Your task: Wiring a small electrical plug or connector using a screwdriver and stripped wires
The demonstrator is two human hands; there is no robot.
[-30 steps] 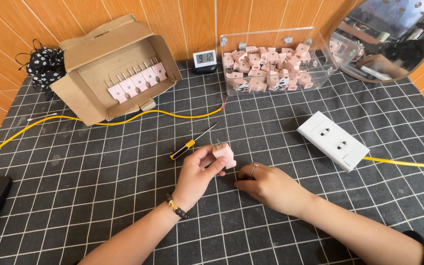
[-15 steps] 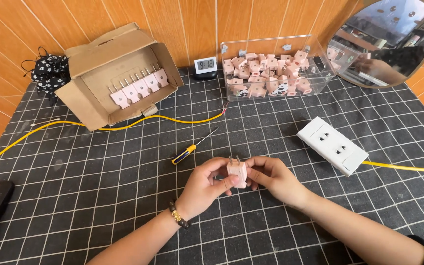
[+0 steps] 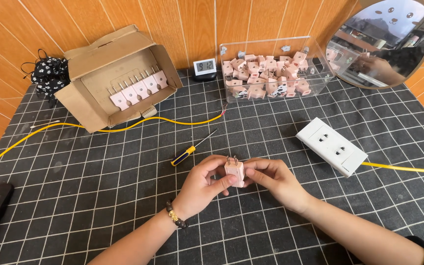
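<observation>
Pink plastic plug [image 3: 234, 172] with two metal prongs pointing up, held between both hands just above the black gridded mat [image 3: 99, 206]. Left hand [image 3: 203, 186] closed around its left side, thumb across the front face; right hand [image 3: 275, 180] pinching its right edge with fingertips. Reads as an inspecting or fitting step on the plug body; any further move would call for a steady two-handed grip so the prongs stay upright. Just beyond the hands, a yellow-handled screwdriver [image 3: 188, 150] lies untouched on the mat. To the right, a white socket block [image 3: 331, 145] on a yellow cable. Farther back, an open cardboard box [image 3: 119, 78] with a row of like plugs, a small digital clock [image 3: 204, 67], and a clear bin [image 3: 273, 66] heaped with more pink plugs
</observation>
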